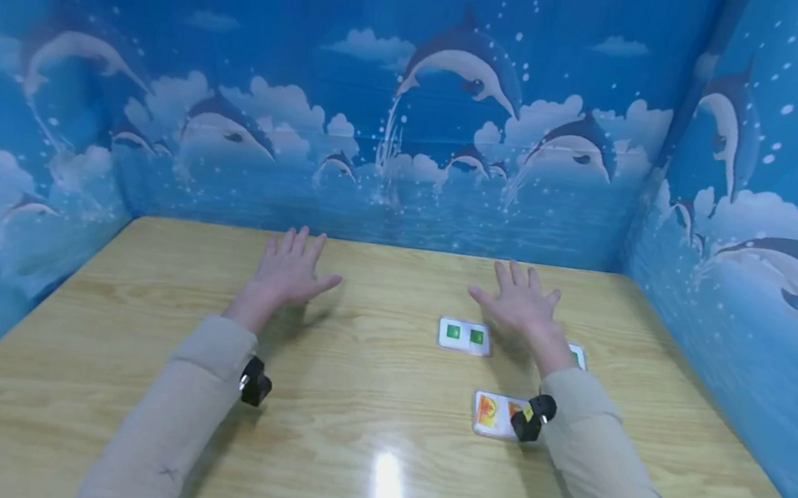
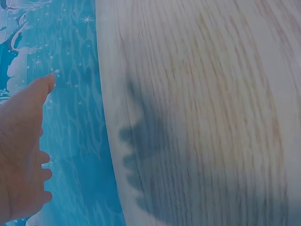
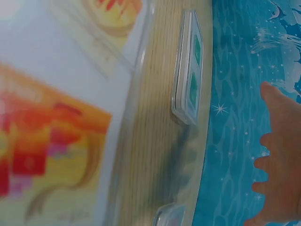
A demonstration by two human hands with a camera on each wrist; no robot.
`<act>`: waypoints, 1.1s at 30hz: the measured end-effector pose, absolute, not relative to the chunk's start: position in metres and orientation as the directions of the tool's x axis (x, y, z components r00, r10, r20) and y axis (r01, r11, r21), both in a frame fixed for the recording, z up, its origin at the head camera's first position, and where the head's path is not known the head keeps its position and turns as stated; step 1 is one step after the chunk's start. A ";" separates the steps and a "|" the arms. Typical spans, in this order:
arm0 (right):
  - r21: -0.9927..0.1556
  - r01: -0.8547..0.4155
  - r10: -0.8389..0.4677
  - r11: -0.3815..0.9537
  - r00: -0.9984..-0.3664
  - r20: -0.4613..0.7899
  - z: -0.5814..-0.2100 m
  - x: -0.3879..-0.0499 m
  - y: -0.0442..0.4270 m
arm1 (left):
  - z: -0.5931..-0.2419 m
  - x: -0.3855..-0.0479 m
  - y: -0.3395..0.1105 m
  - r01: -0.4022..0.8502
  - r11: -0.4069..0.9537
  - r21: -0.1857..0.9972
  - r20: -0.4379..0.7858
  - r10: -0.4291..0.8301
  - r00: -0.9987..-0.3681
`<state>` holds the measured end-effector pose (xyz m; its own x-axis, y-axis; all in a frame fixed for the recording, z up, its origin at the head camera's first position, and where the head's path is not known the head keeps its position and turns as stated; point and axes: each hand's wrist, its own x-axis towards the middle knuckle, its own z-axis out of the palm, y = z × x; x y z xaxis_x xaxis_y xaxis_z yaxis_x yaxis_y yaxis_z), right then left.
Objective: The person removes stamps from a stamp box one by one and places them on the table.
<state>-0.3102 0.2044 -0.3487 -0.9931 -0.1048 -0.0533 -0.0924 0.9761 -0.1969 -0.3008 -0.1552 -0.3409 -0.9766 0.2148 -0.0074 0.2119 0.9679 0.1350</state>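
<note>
- Both hands up off the table (image 1: 352,377), well apart, fingers spread, holding nothing: left hand (image 1: 287,275), right hand (image 1: 518,305).
- Green-square card (image 1: 465,336) lies flat just left of the right wrist.
- Orange-picture card (image 1: 487,412) nearer the person, partly behind the right wrist camera (image 1: 532,418); third card (image 1: 577,356) mostly hidden by the right forearm.
- Step, my read: hands at ready, no card being handled.
- Picking one would call for drawing the right hand back, lowering it, pinching a card edge.
</note>
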 end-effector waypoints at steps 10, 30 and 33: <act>-0.139 -0.117 -0.115 0.983 -0.993 0.022 -0.337 -0.310 0.226 | -0.335 -0.302 -0.139 0.243 0.966 0.087 0.016 0.242 -0.970; -0.132 -0.319 -0.284 0.938 -0.931 0.229 -0.336 -0.287 0.255 | -0.331 -0.293 -0.094 0.427 0.904 -0.007 0.265 0.413 -0.871; -0.104 -0.355 -0.326 0.929 -0.919 0.223 -0.337 -0.287 0.255 | -0.331 -0.292 -0.080 0.435 0.900 -0.029 0.234 0.429 -0.873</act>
<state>-0.2865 0.2554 -0.3368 -0.9187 -0.3262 0.2228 -0.3550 0.9291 -0.1037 -0.2916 -0.0802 -0.3308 -0.8725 0.4287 0.2344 0.4345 0.9002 -0.0286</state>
